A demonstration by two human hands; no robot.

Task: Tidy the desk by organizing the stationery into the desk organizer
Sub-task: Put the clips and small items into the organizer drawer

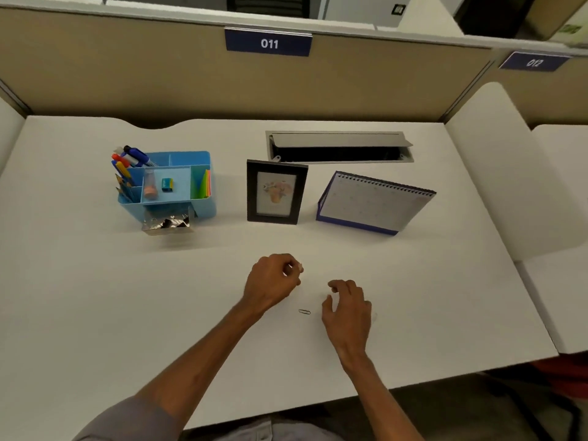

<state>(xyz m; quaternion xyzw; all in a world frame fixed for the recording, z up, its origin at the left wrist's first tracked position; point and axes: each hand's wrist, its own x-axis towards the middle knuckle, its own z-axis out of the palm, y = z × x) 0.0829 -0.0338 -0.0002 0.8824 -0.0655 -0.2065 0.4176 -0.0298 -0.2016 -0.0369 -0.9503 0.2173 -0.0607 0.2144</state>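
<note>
right hand [346,310], paper clip [304,311] just beside fingers [327,305]

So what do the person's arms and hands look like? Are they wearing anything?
Both hands are bare: the left hand and the right hand show no gloves, rings or watch. The left arm wears a grey fabric sleeve that ends near the elbow. The right forearm is uncovered down to the picture's edge.

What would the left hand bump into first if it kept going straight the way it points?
Probably the desk calendar. The left hand points forward and right across bare desk, toward the calendar's left end. The picture frame stands close beside that line, so I'm not sure.
</note>
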